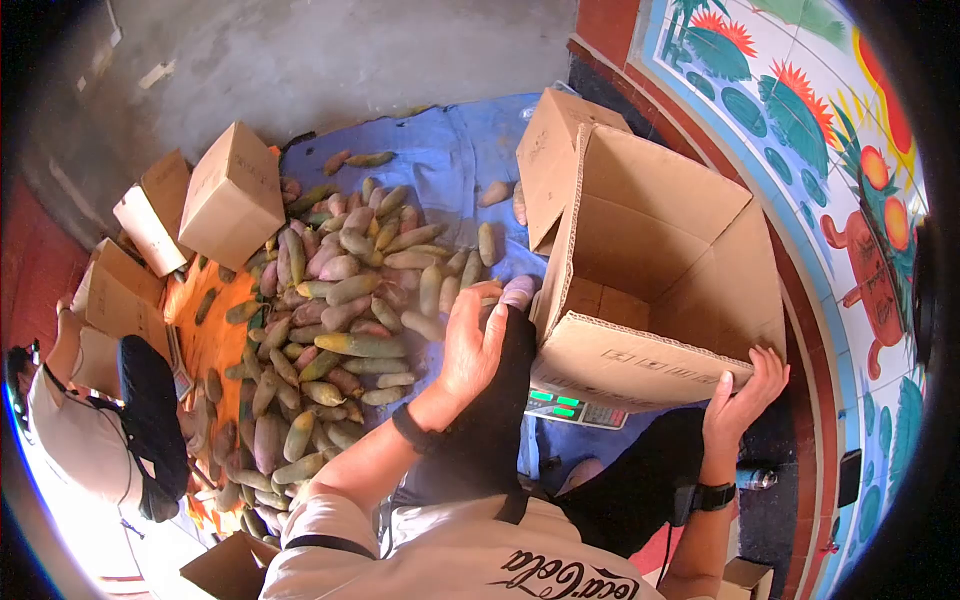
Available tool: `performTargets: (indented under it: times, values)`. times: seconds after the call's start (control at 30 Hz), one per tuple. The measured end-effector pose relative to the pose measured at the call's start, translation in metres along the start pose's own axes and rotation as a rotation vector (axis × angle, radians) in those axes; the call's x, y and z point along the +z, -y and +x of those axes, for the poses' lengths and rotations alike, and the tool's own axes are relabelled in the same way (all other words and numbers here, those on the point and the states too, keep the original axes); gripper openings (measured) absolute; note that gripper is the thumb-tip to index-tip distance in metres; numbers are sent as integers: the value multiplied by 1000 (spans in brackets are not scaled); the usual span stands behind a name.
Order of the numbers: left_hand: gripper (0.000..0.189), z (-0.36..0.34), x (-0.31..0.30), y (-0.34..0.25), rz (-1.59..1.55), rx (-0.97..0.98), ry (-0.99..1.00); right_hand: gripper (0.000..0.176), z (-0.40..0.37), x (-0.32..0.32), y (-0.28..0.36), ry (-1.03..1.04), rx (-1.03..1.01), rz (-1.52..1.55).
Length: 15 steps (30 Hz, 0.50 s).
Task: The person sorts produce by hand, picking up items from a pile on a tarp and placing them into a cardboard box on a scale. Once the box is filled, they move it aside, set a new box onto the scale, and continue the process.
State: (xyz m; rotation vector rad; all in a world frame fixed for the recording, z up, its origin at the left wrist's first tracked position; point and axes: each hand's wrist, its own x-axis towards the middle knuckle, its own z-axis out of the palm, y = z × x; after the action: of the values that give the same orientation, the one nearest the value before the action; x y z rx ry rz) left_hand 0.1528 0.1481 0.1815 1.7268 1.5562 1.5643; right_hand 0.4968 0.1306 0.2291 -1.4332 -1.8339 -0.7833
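A large open cardboard box (650, 350) stands on a digital scale (606, 416) with lit green displays. No contents show in the part of its inside that I can see. My right hand (745, 395) grips the near right corner of its rim, thumb and fingers along the edge. To the left of the box, my left hand (474, 340) is raised over my leg, its thumb apart from the fingers, and I see nothing held in it. Beside that hand spreads a big pile of long green and pinkish radish-like vegetables (350, 289).
The vegetables lie on a blue sheet (425, 140) and an orange sheet (187, 305). Another carton (545, 150) stands behind the box, and more cartons (232, 195) are at left. A co-worker (95, 440) crouches there with a box. A painted wall (790, 120) curves along the right.
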Motion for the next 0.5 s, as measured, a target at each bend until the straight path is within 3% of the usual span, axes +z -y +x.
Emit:
performTargets:
  times: [0.27, 0.5]
  values:
    - [34, -4, 11, 12, -111, -34, -9, 40, -1, 0, 0, 8, 14, 1]
    - [33, -4, 13, 15, 27, 28, 52, 39, 0, 0, 0, 4, 10, 13]
